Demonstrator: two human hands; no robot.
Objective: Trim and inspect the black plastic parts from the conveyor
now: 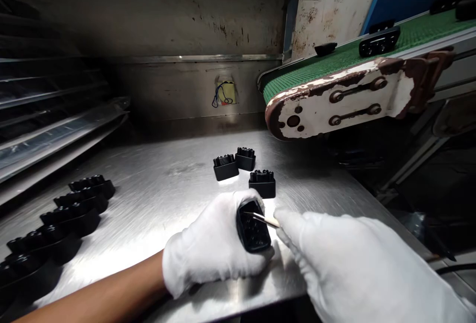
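My left hand [211, 243], in a white glove, is closed around a black molded plastic part [255, 229]. The part is tilted so that its hollow side faces me. A slim tool with a pale handle and a thin metal blade [260, 218] is pinched in my gloved right hand [334, 248]. Its tip reaches inside the hollow of the part; whether it touches the wall I cannot tell. Just beyond my hands, three similar black parts [225, 167] stand on the metal table with their knobbed tops up.
A row of black parts [70, 216] lines the table [167, 169] at left. Behind them rise stacked trays [63, 134]. At upper right, a green conveyor belt [308, 70] carries more black parts [379, 40]; its rusty end frame [316, 105] overhangs the table.
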